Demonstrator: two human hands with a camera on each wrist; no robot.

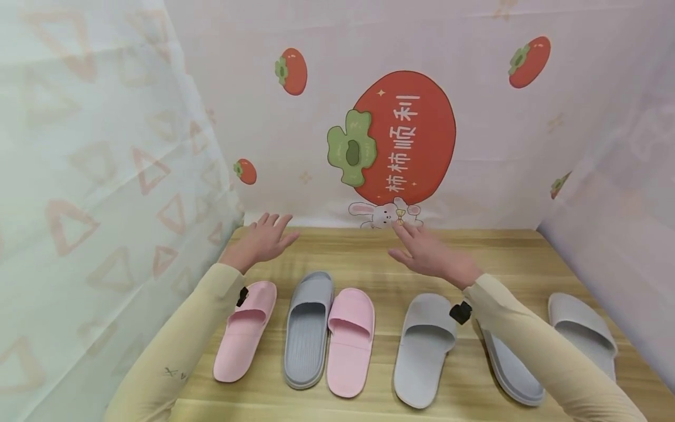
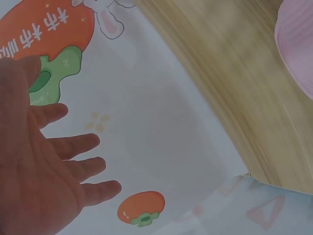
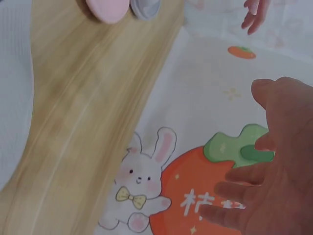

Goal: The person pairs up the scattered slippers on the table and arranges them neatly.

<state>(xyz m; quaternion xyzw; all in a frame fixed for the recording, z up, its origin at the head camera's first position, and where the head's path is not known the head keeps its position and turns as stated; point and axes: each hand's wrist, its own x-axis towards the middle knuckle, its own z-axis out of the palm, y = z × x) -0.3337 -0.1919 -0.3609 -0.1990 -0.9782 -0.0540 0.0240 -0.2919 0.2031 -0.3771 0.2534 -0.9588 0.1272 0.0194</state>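
My left hand is held out with fingers spread, beyond a pink slipper on the left. To the right of that slipper, a blue-grey slipper lies close against a second pink slipper. A light grey slipper is nearer to me than my right hand, whose fingers are stretched forward. Under the right forearm, another blue-grey slipper is partly hidden. At the far right lies a grey slipper, its near end covered by the sleeve. Both hands hold nothing.
The slippers lie in a loose row on a wood-grain surface. Behind it hangs a white cloth printed with persimmons and a rabbit. More cloth walls stand on the left and right.
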